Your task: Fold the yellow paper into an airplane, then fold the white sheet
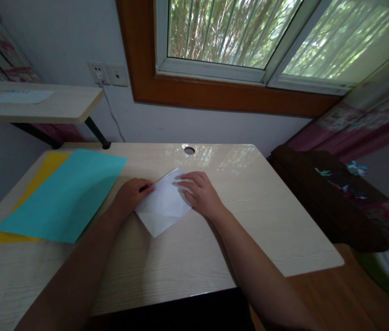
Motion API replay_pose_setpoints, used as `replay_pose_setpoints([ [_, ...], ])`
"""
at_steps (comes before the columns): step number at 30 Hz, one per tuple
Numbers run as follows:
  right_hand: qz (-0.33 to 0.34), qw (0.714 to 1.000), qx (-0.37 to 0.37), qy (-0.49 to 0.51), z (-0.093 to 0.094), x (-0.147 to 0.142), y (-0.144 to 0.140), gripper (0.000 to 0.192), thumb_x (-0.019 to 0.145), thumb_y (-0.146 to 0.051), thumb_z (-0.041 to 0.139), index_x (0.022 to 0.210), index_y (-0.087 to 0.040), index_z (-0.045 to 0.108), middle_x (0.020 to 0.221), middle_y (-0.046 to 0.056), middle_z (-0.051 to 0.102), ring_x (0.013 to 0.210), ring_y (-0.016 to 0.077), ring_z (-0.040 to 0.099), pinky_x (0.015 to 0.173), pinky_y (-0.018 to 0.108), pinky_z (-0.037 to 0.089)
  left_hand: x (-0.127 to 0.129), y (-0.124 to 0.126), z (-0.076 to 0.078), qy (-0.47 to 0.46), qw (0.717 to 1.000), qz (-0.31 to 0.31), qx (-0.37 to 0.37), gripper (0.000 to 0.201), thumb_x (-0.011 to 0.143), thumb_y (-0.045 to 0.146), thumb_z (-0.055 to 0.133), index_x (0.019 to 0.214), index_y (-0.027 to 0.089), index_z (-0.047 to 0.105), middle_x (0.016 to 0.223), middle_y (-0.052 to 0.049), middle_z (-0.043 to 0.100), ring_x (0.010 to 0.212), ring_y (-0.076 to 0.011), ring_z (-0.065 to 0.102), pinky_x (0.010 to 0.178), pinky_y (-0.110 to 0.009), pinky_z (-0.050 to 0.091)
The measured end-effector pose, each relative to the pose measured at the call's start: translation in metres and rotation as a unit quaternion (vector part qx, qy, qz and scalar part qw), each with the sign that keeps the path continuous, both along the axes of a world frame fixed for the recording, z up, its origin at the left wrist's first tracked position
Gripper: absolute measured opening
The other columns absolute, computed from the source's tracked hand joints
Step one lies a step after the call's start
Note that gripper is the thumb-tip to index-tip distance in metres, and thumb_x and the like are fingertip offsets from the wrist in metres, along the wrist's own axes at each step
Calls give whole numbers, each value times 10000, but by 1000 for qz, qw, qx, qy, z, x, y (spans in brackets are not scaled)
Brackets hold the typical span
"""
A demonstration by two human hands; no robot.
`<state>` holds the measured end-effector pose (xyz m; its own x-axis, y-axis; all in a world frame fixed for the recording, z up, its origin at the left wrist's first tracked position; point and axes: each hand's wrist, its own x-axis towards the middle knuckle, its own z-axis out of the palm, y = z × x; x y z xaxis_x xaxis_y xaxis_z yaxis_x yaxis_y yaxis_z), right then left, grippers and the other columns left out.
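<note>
A folded piece of white paper (165, 207) lies on the light wood-grain desk, one corner pointing towards me. Its surface shows crease lines, and its upper left edge looks layered. At that left side, my left hand (131, 196) is closed on the paper's edge, thumb on top. A small dark patch shows between its thumb and forefinger; I cannot tell what it is. My right hand (203, 195) rests over the paper's right side, fingers apart and their tips touching the sheet.
On the left of the desk (259, 230), a turquoise sheet (66, 193) overlaps a yellow sheet (4, 236). Behind them stands a raised shelf (73, 99) with a paper on it. A round cable hole (189, 151) is near the back edge. A dark brown cabinet (318, 202) stands at right.
</note>
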<state>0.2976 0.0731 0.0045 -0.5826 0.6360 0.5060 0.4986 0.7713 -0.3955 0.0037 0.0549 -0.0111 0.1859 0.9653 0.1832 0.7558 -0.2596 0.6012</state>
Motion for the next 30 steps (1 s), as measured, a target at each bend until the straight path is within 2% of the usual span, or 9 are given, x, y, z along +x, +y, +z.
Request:
replay_pose_setpoints([
  [3,103,992,-17,-65,-5,-11,-5,328,994,-354,591,1310,-293,659,1420,68,589,1324,257,512,1122,483,434,0,1,-3,17,1000,-10,22,333,915,487,583,1025,236,772,939,-71,753,882,-258,643,850,-376,466],
  [5,124,988,-20,-93,-10,-16,-7,398,977,-434,618,1340,-274,646,1471,81,552,1372,270,477,1142,480,423,-1,1,-4,23,999,-11,38,329,920,474,586,1052,229,763,928,-73,744,883,-259,628,853,-383,456],
  [7,114,987,-22,-115,-13,-18,-9,476,953,-497,634,1372,-271,626,1512,86,515,1417,288,435,1168,488,398,-2,2,-3,33,998,-14,53,315,925,438,589,1082,219,752,924,-73,735,879,-258,616,862,-395,448],
  [13,26,985,-26,-169,-14,-19,-16,647,902,-621,636,1460,-305,547,1575,84,444,1487,351,336,1203,564,320,-4,2,1,66,990,5,123,239,904,285,607,1067,215,767,1051,-101,710,1036,-284,603,1018,-465,420],
  [17,-83,982,-27,-168,-19,-22,-19,629,952,-596,580,1495,-286,506,1594,102,411,1489,397,314,1198,620,274,-1,-2,2,72,988,-36,135,249,908,240,606,1100,242,765,1190,-89,710,1234,-302,553,1125,-505,372],
  [19,-138,977,-28,-160,-23,-22,-18,587,982,-545,555,1497,-268,501,1593,115,409,1478,419,323,1186,643,260,3,-6,2,79,985,-76,131,242,932,247,589,1098,263,764,1241,-62,713,1343,-298,499,1204,-551,261],
  [22,-199,969,-31,-141,-27,-20,-16,566,993,-511,538,1498,-259,494,1590,137,407,1460,439,339,1154,664,270,12,-13,4,97,981,-128,108,243,975,297,552,1093,288,764,1247,-39,726,1386,-285,492,1248,-612,39],
  [24,-222,966,-34,-130,-27,-19,-14,544,997,-501,525,1485,-261,507,1582,147,417,1440,445,358,1122,665,300,17,-16,5,103,980,-150,85,258,982,335,551,1136,291,753,1286,-50,711,1369,-282,521,1242,-624,-10],
  [30,-239,964,-25,-115,-18,-8,-6,405,984,-439,565,1368,-323,619,1497,105,533,1278,396,489,1006,591,413,15,-16,0,109,982,-147,40,346,981,333,538,1301,339,670,1504,-63,543,1433,-296,452,1215,-671,54],
])
